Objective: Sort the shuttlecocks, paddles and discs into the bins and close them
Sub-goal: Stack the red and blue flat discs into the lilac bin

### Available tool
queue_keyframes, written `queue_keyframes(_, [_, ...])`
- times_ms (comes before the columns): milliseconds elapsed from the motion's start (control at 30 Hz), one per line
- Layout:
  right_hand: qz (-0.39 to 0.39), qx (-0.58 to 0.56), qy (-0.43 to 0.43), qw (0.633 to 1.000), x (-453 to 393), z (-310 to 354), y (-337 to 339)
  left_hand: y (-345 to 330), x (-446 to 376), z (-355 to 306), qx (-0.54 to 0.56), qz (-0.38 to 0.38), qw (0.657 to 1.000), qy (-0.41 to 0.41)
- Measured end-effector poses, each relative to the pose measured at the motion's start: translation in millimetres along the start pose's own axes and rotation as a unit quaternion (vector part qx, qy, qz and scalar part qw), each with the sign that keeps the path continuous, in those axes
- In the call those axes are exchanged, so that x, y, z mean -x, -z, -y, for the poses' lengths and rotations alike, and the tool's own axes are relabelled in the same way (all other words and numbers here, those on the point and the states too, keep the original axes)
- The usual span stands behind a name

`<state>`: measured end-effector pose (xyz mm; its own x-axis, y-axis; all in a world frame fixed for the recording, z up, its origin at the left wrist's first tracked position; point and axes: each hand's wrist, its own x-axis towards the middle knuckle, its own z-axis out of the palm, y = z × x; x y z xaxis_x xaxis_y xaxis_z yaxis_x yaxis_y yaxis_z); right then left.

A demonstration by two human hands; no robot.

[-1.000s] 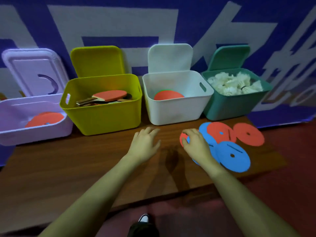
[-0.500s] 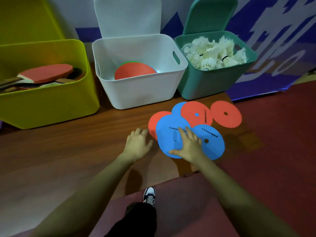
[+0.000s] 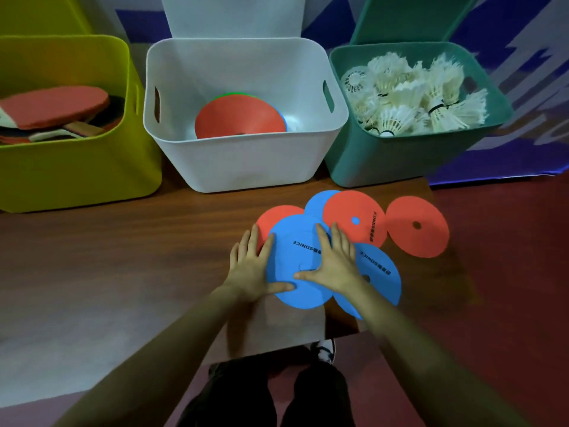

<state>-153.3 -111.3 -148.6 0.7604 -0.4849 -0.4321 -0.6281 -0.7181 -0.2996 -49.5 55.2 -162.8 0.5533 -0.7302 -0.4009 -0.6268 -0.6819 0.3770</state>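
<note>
- Since half a second back, the left hand (image 3: 250, 266) has slid in to meet the near blue disc (image 3: 295, 260) — its thumb now lies on the rim.
- Right hand (image 3: 334, 260) rests flat on top; neither grip is clenched, both released.
- The disc lies on the bench (image 3: 123, 257), overlapping others — a two-handed lift toward the white bin (image 3: 243, 161) looks imminent.

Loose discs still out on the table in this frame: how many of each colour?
Blue discs: 3, the top one under both hands, one lower right, one mostly hidden behind.
Red discs: 3, one at left, one in the middle, one apart at right.
Total: 6
</note>
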Motion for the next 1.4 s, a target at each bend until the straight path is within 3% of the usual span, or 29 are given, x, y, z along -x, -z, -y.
queue_keyframes(133, [-0.021, 0.004, 0.029, 0.999, -5.7, -4.7, 2.8, -7.6, 0.4, -5.3, 0.019, 0.007, 1.0, 0.023])
queue_keyframes(400, [-0.069, -0.046, 0.114, 0.99, -28.3, -23.2, 17.9, -34.4, 12.7, -16.9, 0.093, -0.124, 0.987, 0.049])
queue_keyframes(567, [-0.065, -0.135, 0.189, 0.971, -34.8, -30.5, 24.8, -34.8, 16.7, -39.0, 0.122, -0.187, 0.967, 0.122])
queue_keyframes(700, [-0.044, -0.217, 0.221, 0.95, -42.1, -27.3, 30.8, -28.3, 4.1, -49.7, 0.108, -0.167, 0.964, 0.174])
queue_keyframes(900, [-0.066, -0.201, 0.289, 0.934, -65.7, 1.1, 34.0, -13.6, -10.5, -41.4, 0.086, -0.177, 0.958, 0.207])
queue_keyframes(1000, [-0.075, -0.165, 0.258, 0.949, -83.3, 8.1, 34.1, -7.5, -21.3, -38.6, 0.124, -0.206, 0.944, 0.224])
queue_keyframes(1167, [-0.094, -0.018, 0.178, 0.979, -89.6, -21.5, 37.1, 2.6, -35.8, -37.7, 0.084, -0.144, 0.963, 0.209])
queue_keyframes(1300, [-0.141, 0.044, 0.036, 0.988, -78.2, -55.1, 38.6, -3.0, -34.9, -53.3, 0.089, -0.138, 0.958, 0.235])
queue_keyframes(1400, [-0.117, 0.022, -0.069, 0.99, -78.3, -65.2, 45.1, -8.1, -34.6, -65.3, 0.099, -0.159, 0.938, 0.291])
